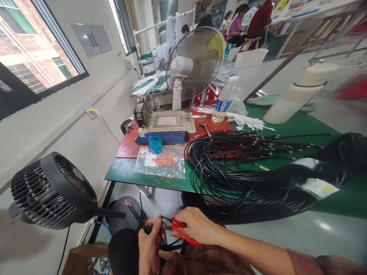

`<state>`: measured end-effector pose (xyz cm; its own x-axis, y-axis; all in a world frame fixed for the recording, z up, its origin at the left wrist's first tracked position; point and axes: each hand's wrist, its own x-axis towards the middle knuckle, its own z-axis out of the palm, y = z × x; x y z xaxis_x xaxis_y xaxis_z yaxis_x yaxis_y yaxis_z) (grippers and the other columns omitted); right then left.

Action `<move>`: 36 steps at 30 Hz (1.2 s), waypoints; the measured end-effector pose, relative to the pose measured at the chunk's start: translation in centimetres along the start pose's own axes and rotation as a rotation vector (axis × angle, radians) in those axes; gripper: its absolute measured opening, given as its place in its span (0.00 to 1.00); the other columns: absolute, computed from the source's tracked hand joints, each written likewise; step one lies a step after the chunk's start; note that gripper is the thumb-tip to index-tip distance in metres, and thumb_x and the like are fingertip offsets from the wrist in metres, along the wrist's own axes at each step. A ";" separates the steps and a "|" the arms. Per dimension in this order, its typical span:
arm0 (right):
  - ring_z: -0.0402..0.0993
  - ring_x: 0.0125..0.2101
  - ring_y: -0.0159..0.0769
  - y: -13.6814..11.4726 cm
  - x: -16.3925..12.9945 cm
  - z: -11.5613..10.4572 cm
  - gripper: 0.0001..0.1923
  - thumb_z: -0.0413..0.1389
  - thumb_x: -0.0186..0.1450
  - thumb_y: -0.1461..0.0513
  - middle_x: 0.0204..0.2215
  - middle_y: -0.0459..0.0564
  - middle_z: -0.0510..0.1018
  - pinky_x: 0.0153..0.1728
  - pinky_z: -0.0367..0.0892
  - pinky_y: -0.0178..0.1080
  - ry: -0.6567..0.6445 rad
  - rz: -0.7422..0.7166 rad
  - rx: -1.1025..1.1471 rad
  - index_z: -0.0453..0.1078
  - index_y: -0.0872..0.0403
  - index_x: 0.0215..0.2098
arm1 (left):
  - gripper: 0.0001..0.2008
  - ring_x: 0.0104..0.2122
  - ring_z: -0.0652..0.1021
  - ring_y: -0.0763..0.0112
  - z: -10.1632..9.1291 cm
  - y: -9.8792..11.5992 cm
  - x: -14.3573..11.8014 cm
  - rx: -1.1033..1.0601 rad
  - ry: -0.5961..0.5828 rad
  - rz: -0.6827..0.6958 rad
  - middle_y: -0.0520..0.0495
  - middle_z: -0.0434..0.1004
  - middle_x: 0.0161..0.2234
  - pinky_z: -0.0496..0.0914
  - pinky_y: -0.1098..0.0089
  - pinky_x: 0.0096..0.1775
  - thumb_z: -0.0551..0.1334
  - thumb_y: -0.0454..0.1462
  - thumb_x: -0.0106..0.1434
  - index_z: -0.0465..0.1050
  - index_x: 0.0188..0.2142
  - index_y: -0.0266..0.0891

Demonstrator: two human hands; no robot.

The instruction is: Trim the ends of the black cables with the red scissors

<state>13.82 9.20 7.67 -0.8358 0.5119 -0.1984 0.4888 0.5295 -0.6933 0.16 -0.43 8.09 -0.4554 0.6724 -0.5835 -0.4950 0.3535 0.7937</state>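
Note:
My left hand (150, 244) sits low in the view, below the table edge, pinching a few black cables (140, 215) with stripped ends. My right hand (195, 225) holds red-handled cutters (182, 231), their tip against the cables by my left fingers. A large bundle of black cables (246, 172) lies coiled on the green table (123, 173) just above my hands and hangs over its front edge.
A clear plastic sheet with red bits (163, 160), a blue cap (155, 144) and a metal machine (168, 126) sit at the table's left. A white desk fan (195, 65), water bottle (225, 101) and white roll (298, 93) stand behind. A black fan (54, 191) is at left. People sit far back.

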 end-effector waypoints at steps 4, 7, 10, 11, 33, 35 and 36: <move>0.48 0.17 0.25 0.0 0.0 0.0 0.23 0.49 0.58 0.47 0.13 0.43 0.64 0.20 0.42 0.32 0.000 0.014 0.009 0.69 0.56 0.18 | 0.12 0.17 0.62 0.84 0.0 0.0 0.1 0.024 -0.003 0.005 0.55 0.65 0.15 0.54 0.78 0.21 0.64 0.42 0.46 0.67 0.21 0.34; 0.44 0.17 0.25 0.1 0.1 0.1 0.24 0.50 0.58 0.48 0.12 0.42 0.59 0.19 0.41 0.32 0.002 0.031 0.036 0.68 0.57 0.16 | 0.13 0.16 0.61 0.85 0.0 0.1 0.0 0.037 0.002 0.003 0.55 0.65 0.15 0.53 0.78 0.21 0.64 0.43 0.46 0.67 0.21 0.34; 0.42 0.17 0.25 0.2 0.2 0.2 0.24 0.51 0.57 0.48 0.11 0.41 0.57 0.19 0.40 0.32 0.005 0.051 0.052 0.67 0.58 0.15 | 0.14 0.15 0.58 0.86 -0.1 -0.1 0.3 0.079 -0.019 0.003 0.56 0.63 0.14 0.48 0.78 0.20 0.63 0.44 0.47 0.67 0.21 0.34; 0.41 0.18 0.25 0.2 0.2 0.2 0.23 0.51 0.57 0.49 0.11 0.41 0.58 0.19 0.41 0.32 0.004 0.054 0.054 0.67 0.58 0.15 | 0.14 0.15 0.57 0.86 -0.2 -0.2 0.4 0.095 -0.026 0.005 0.56 0.62 0.13 0.47 0.77 0.19 0.62 0.45 0.48 0.67 0.21 0.34; 0.50 0.10 0.21 -1.8 2.5 0.6 0.22 0.59 0.49 0.48 0.08 0.38 0.58 0.12 0.46 0.28 -0.090 0.204 1.169 0.64 0.59 0.17 | 0.10 0.21 0.65 0.83 -0.6 -0.7 0.1 -0.023 -0.104 -0.039 0.53 0.68 0.20 0.60 0.79 0.25 0.64 0.40 0.47 0.71 0.27 0.34; 0.50 0.11 0.21 -1.7 2.4 0.9 0.21 0.60 0.48 0.49 0.09 0.38 0.59 0.12 0.46 0.28 -0.102 0.184 1.137 0.64 0.59 0.17 | 0.09 0.22 0.65 0.83 -0.5 -0.7 0.0 -0.039 -0.077 -0.034 0.54 0.68 0.20 0.60 0.79 0.26 0.64 0.40 0.47 0.70 0.26 0.35; 0.50 0.11 0.21 -1.6 2.3 1.0 0.21 0.60 0.48 0.49 0.09 0.38 0.60 0.12 0.45 0.28 -0.108 0.170 1.127 0.64 0.59 0.17 | 0.09 0.22 0.65 0.83 -0.5 -0.7 0.0 -0.046 -0.070 -0.034 0.54 0.67 0.20 0.60 0.78 0.26 0.64 0.40 0.47 0.70 0.27 0.35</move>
<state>10.81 8.86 7.67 -0.8239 0.4292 -0.3700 0.1415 -0.4764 -0.8678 0.12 -1.05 7.41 -0.3859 0.7048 -0.5954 -0.5436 0.3477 0.7639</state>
